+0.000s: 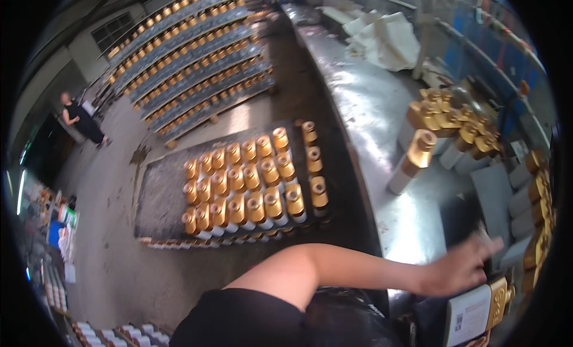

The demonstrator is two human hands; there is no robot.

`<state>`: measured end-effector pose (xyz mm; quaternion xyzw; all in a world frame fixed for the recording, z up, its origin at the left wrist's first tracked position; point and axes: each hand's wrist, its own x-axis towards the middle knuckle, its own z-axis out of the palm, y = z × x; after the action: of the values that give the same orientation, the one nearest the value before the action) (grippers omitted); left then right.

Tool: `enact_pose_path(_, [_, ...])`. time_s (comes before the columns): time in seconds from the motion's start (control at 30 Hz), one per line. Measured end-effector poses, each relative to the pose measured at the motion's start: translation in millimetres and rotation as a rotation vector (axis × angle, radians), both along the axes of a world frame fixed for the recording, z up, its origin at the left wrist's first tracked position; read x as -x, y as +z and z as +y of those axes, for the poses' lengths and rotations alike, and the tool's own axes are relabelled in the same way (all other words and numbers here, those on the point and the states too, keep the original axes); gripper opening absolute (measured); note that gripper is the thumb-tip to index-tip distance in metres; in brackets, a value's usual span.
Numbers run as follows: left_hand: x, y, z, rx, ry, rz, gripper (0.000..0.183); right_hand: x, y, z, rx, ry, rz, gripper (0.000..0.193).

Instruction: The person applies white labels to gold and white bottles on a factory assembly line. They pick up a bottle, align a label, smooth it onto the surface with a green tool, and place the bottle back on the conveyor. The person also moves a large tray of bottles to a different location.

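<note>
My left arm reaches across to the right, and my left hand point(455, 268) is blurred above a bottle, its fingers bent. Whether it pinches something cannot be made out. At the lower right lies a flat white-and-gold bottle point(468, 314), tilted on its side, with a printed label on its white part and a gold shoulder and neck. Just fingertips of my right hand point(479, 341) show at the bottle's lower edge, gripping it; the rest is hidden. A single bottle point(413, 162) with a gold top stands on the shiny metal table point(409, 224).
Several gold-topped bottles point(450, 117) cluster at the table's far right; more point(537, 215) line the right edge. Left of the table, a low dark platform point(161, 197) carries rows of bottles. Behind are stacked bottle layers point(197, 78), white cloth point(391, 42) and a person point(83, 120).
</note>
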<state>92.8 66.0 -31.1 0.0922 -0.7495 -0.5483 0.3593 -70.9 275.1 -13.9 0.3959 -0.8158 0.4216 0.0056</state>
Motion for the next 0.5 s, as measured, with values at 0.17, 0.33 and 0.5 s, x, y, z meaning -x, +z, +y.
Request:
enact_pose_path(0.17, [-154.0,43.4,-79.3,0.098,0.746,0.063,0.063,10.5,11.6,-2.8,0.113,0.128,-0.155,0.04])
enact_pose_path(0.33, [-219.1,79.4,-190.9,0.18,1.029,-0.277,0.069,21.7,1.8,25.2,0.223,0.121,-0.241,0.037])
enact_pose_path(0.5, [-290.0,62.4,-251.2,-0.113,1.157,-0.538,0.091,28.9,-9.1,7.5,0.19,0.124,-0.27,0.035])
